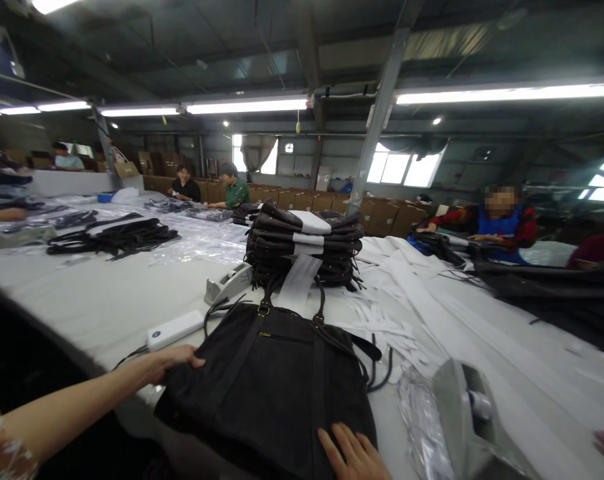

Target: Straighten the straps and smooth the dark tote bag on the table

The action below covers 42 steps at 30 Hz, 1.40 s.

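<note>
- Two bare hands rest on one dark canvas handbag [272,393] lying flat at the near edge of the white worktable [107,293], straps pointing away from the person.
- Left hand [169,363]: fingers extended and slightly curled over the bag's left upper corner, pressing rather than gripping; nothing is enclosed in them.
- Right hand [355,457]: fingers spread flat on the bag's lower right area, partly cut off by the frame edge; likewise holding nothing closed.
- Step in hand, as judged: the bag is being laid out and smoothed or steadied. A next move would call for an even press from both palms and care that the loose straps [372,363] just beyond the right fingers do not snag.
- Just past the left fingertips lies a white power bank [175,330] with a cable; further off stands a tape dispenser [227,283].
- Beyond the straps sits a stack of finished bags [307,250] with white paper bands [309,223]; cut paper strips [382,320] lie beside it.
- Right of the right fingers: crumpled clear plastic [422,420] and a second tape dispenser [469,417].
- Writing: none legible on bag, bands or power bank; a small round mark on the power bank is too small to read.
- Other people [497,220] work well apart at the far side.
</note>
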Available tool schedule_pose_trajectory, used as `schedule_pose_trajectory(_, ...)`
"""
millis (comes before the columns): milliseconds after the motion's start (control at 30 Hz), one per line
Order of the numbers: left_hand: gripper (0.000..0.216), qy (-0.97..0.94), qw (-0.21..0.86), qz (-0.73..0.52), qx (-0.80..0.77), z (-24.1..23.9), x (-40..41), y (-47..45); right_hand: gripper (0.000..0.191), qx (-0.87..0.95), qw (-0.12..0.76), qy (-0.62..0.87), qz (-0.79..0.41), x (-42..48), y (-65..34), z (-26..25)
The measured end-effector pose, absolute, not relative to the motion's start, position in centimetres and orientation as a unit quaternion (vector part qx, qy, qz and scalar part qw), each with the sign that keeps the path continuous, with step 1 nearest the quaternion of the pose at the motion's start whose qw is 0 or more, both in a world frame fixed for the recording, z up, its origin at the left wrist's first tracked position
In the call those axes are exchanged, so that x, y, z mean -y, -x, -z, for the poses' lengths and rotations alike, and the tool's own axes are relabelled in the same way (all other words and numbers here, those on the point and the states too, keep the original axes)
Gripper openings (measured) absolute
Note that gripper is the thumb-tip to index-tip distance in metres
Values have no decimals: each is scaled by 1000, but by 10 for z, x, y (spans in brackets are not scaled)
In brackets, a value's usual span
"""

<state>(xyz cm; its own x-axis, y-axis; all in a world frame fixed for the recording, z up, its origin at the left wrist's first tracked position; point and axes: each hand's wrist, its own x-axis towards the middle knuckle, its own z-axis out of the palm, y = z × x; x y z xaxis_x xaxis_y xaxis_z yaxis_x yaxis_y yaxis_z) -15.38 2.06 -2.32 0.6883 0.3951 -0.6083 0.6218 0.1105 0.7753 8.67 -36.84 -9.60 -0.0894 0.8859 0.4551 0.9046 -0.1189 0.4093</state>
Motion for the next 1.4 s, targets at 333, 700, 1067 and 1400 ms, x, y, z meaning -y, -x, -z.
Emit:
schedule_pose_trajectory(333,78,-927,318,-10,-197,-35,-21,144,95,548,-9,828,-122,363,-50,41)
schedule_pose_trajectory(700,97,-995,-4,89,-36,58,24,202,96,604,-3,790,-106,367,-60,35)
schedule_pose_trajectory(1067,91,-996,24,66,-52,79,18,203,76,652,-4,755,-74,369,-75,34)
schedule_pose_trajectory(1400,88,-986,69,128,-77,43,40,178,51,653,-32,757,-14,355,-55,-1)
